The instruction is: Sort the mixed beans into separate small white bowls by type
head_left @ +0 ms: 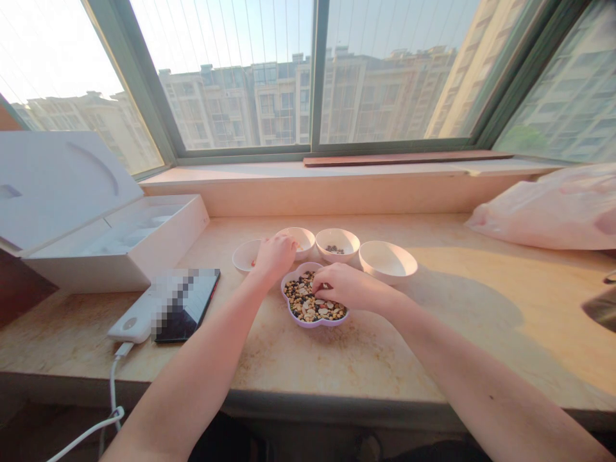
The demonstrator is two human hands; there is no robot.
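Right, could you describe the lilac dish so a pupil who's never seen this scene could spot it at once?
Below the window is a pale counter bearing a curved row of four round white bowls. In front of the middle bowls, with the right hand over it, sits the lilac dish. Unlike the bowls, its rim is scalloped and mixed beans fill it.

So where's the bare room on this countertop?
Widest is right of the rightmost white bowl, toward the plastic bag; a smaller patch lies between the forearms, below the purple dish. Crowded: the dish and bowl row, with left hand and right hand there; left end, open box, power bank, smartphone.
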